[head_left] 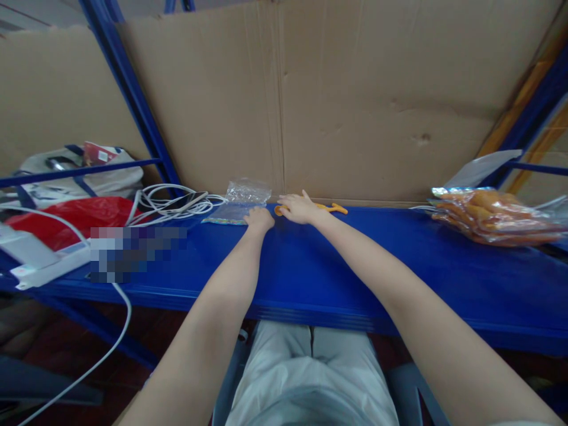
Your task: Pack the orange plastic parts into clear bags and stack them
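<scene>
My left hand (260, 219) is closed at the right edge of a clear plastic bag (239, 201), which lies on the blue shelf near the cardboard. The bag's lower edge has a coloured strip. Just to the right, my right hand (297, 208) reaches leftward over a thin orange plastic piece (335, 207). Its fingers appear to hold that piece near its rounded left end, with one finger raised. The piece's middle is hidden under the hand, while its hooked right end sticks out beyond the wrist.
At right, clear bags of orange pieces (497, 216) lie piled on the blue shelf (355, 278). Coiled white cables (177, 204), a red plastic bag (84, 219), a cloth bag (80, 171) and a white device (48, 260) stand at left. Cardboard (346, 106) closes off the back.
</scene>
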`<state>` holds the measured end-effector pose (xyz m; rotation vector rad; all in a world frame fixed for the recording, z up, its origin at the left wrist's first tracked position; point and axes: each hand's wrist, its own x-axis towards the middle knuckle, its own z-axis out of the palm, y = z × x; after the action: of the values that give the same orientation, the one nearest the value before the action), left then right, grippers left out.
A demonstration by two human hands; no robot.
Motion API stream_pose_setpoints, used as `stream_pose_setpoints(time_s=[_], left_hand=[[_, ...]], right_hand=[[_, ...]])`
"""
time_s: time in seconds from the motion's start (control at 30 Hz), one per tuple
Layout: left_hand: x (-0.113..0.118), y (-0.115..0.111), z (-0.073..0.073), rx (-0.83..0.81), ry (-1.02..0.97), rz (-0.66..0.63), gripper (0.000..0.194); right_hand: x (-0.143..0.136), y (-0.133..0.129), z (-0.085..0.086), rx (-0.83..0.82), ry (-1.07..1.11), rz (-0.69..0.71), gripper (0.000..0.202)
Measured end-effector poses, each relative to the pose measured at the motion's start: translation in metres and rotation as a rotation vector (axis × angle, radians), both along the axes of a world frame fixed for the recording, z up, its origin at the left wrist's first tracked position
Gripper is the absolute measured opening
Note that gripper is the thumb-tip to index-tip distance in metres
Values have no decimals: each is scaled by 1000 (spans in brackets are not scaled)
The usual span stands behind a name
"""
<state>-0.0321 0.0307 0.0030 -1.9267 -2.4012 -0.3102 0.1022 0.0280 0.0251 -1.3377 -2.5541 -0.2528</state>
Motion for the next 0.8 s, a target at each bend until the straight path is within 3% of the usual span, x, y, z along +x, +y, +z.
stream_pose_setpoints(time_s=[0.2,0.4,0.63,0.8], left_hand=[[-4,9,-9,74,-7,9,51],[-6,15,-12,30,-24,-29,52],[1,5,0,-23,21,-39,44],[4,9,1,-5,-53,-107,50]], right_hand=[[-16,-1,-3,32,-195,-32,48],[-19,1,-7,39,-291,-172,44],[-6,2,-15,102,-247,-177,39],[16,0,-14,111,-254,-177,42]])
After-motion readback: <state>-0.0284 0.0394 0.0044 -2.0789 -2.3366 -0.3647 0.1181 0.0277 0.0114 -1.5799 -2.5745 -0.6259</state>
